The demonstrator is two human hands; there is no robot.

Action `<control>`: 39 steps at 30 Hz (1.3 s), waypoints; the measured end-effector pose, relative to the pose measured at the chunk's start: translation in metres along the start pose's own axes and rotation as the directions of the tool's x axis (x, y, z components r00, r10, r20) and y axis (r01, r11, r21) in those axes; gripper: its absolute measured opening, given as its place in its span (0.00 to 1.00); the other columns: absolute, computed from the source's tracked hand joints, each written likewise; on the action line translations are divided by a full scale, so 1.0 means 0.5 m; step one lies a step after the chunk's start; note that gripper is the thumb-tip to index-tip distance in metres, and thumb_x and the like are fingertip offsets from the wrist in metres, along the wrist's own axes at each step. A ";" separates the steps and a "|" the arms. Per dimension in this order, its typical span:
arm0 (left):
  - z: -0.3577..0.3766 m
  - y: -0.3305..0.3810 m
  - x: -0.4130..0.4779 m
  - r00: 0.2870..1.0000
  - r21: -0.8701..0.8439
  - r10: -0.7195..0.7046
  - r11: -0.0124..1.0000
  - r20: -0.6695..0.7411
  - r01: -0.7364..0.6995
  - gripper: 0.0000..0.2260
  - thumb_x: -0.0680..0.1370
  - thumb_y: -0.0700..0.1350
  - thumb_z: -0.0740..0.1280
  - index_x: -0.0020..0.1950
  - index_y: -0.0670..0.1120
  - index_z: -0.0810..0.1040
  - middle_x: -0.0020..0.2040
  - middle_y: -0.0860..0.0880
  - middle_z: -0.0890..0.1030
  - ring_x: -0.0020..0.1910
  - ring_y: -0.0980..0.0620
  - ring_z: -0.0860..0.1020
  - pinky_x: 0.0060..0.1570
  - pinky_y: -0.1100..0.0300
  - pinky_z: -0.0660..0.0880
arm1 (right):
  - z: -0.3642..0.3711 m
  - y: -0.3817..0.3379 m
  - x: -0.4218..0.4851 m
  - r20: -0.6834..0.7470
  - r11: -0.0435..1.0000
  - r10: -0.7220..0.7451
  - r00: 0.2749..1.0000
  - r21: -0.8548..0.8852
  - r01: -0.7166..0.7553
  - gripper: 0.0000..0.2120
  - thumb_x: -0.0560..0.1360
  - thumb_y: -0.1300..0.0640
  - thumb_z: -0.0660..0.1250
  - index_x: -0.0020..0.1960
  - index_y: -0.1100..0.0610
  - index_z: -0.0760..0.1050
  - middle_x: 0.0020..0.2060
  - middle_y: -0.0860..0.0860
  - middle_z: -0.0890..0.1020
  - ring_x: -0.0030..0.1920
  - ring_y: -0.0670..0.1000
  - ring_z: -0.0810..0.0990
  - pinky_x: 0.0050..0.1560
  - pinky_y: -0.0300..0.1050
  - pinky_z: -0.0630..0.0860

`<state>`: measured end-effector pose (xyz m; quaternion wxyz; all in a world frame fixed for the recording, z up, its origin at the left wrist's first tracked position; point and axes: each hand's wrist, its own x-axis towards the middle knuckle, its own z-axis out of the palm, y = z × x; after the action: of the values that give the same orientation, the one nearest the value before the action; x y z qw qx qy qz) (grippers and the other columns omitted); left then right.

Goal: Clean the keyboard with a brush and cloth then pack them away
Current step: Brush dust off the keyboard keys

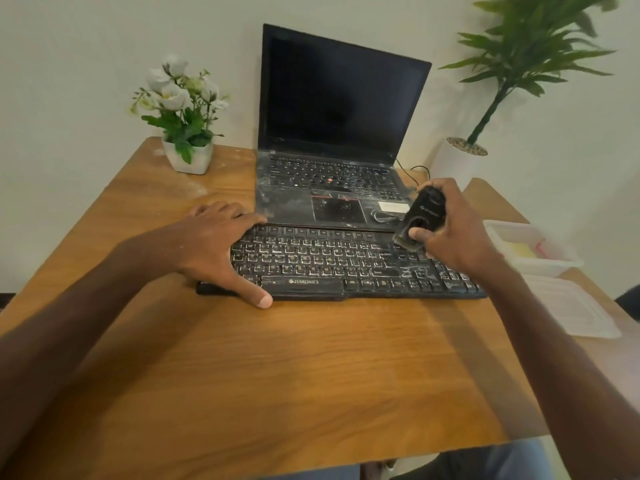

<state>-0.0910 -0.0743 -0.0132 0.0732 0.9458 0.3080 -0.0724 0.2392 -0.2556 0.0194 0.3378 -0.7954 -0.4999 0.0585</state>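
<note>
We see a wooden counter (311, 375) streaked with pale dust towards its far left. At the far middle stands the largest thing on it, an open black laptop (339, 109) with a dark screen, grey dust over its keys and palm rest, and a red nub among the keys. A white sticker on its palm rest is too blurred for us to read.

Just near of the laptop, touching its front edge, lies the black keyboard (346, 268), set lengthwise from left to right. Whitish dust clings around its keys and is thickest on the right half. We read "ZEBRONICS" in white on the space bar.

At the right edge sits a clear plastic container (547, 266) with something yellow inside, and its lid (571, 306) lies near of it. A white pot of flowers (188, 157) stands at the far left, and a tall green plant (519, 57) rises at the far right.

The left hand (221, 244) lies flat and released over the keyboard's left end, its thumb reaching the counter by the space bar. The right hand (453, 233) is grasping a small black brush (424, 216) over the keyboard's far right part, bristles pointing down at the keys. The brush carries white lettering that we cannot make out.
</note>
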 end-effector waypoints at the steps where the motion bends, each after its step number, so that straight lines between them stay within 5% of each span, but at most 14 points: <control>1: -0.001 -0.010 -0.004 1.000 0.001 0.000 1.000 0.005 0.000 0.69 0.48 0.90 0.57 0.83 0.57 0.50 0.78 0.53 0.61 0.78 0.50 0.58 0.80 0.43 0.52 | 0.007 0.000 -0.001 -0.001 1.000 0.010 1.000 -0.020 -0.010 0.35 0.70 0.62 0.79 0.67 0.41 0.63 0.58 0.52 0.78 0.51 0.56 0.83 0.39 0.57 0.85; 6: -0.001 -0.021 -0.009 1.000 -0.012 -0.007 1.000 0.002 0.007 0.69 0.47 0.89 0.58 0.83 0.56 0.54 0.74 0.53 0.64 0.75 0.49 0.60 0.78 0.45 0.54 | 0.047 -0.037 -0.006 0.015 1.000 -0.024 1.000 0.000 0.024 0.34 0.71 0.64 0.78 0.69 0.48 0.64 0.55 0.48 0.76 0.52 0.51 0.79 0.39 0.37 0.79; 10: -0.001 -0.020 -0.009 1.000 -0.020 0.003 1.000 -0.010 -0.003 0.69 0.47 0.89 0.58 0.82 0.55 0.55 0.73 0.53 0.64 0.74 0.50 0.61 0.78 0.45 0.55 | 0.077 -0.073 -0.007 0.074 0.998 -0.056 0.996 0.046 0.053 0.35 0.70 0.62 0.79 0.68 0.49 0.64 0.57 0.51 0.77 0.54 0.56 0.82 0.47 0.56 0.85; 16: -0.001 -0.019 -0.010 1.000 -0.018 0.007 1.000 -0.010 -0.007 0.69 0.47 0.89 0.57 0.82 0.55 0.56 0.69 0.53 0.66 0.71 0.50 0.62 0.77 0.45 0.57 | 0.048 -0.070 0.000 0.070 0.990 -0.007 0.998 0.142 -0.003 0.35 0.70 0.64 0.78 0.70 0.50 0.64 0.59 0.54 0.77 0.49 0.54 0.83 0.34 0.42 0.83; 20: -0.002 -0.018 -0.010 1.000 -0.022 0.003 1.000 -0.010 -0.004 0.69 0.47 0.89 0.58 0.82 0.55 0.57 0.65 0.55 0.64 0.70 0.51 0.63 0.77 0.45 0.56 | 0.029 -0.061 -0.006 -0.013 0.999 0.015 1.000 0.041 -0.014 0.34 0.71 0.65 0.77 0.69 0.51 0.62 0.53 0.50 0.76 0.43 0.46 0.78 0.30 0.36 0.78; 25: -0.001 -0.021 -0.009 1.000 -0.027 0.004 1.000 -0.011 -0.005 0.69 0.46 0.90 0.57 0.82 0.56 0.57 0.62 0.56 0.63 0.69 0.51 0.64 0.77 0.44 0.57 | 0.100 -0.093 -0.022 0.054 0.996 -0.060 0.997 0.062 0.056 0.35 0.72 0.65 0.76 0.69 0.48 0.62 0.50 0.44 0.73 0.45 0.48 0.79 0.36 0.40 0.82; 29: 0.003 -0.025 -0.006 1.000 -0.036 0.005 0.999 -0.018 -0.006 0.69 0.47 0.90 0.58 0.82 0.56 0.57 0.63 0.56 0.64 0.68 0.52 0.63 0.77 0.44 0.56 | 0.070 -0.087 -0.009 0.101 0.962 0.013 0.995 0.271 -0.040 0.34 0.72 0.66 0.76 0.71 0.50 0.64 0.59 0.54 0.75 0.44 0.54 0.85 0.31 0.39 0.80; 33: 0.002 -0.020 -0.007 1.000 -0.030 0.007 1.000 -0.031 -0.008 0.68 0.47 0.89 0.57 0.82 0.55 0.58 0.60 0.56 0.63 0.63 0.55 0.61 0.77 0.45 0.56 | 0.036 -0.073 -0.015 0.007 0.984 0.030 1.000 0.174 -0.031 0.33 0.73 0.66 0.75 0.70 0.49 0.63 0.56 0.53 0.75 0.42 0.54 0.84 0.29 0.40 0.81; 39: 0.001 -0.014 -0.009 1.000 -0.053 0.007 0.999 -0.023 -0.008 0.70 0.45 0.90 0.56 0.82 0.55 0.58 0.60 0.57 0.62 0.65 0.55 0.61 0.78 0.45 0.54 | 0.116 -0.112 -0.041 0.075 0.985 -0.047 0.996 0.169 0.034 0.33 0.73 0.65 0.75 0.70 0.48 0.62 0.54 0.48 0.74 0.47 0.51 0.82 0.40 0.44 0.84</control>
<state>-0.0987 -0.0713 -0.0137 0.0952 0.9454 0.3073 -0.0532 0.1615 -0.2298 0.0034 0.3844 -0.7510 -0.5222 0.1248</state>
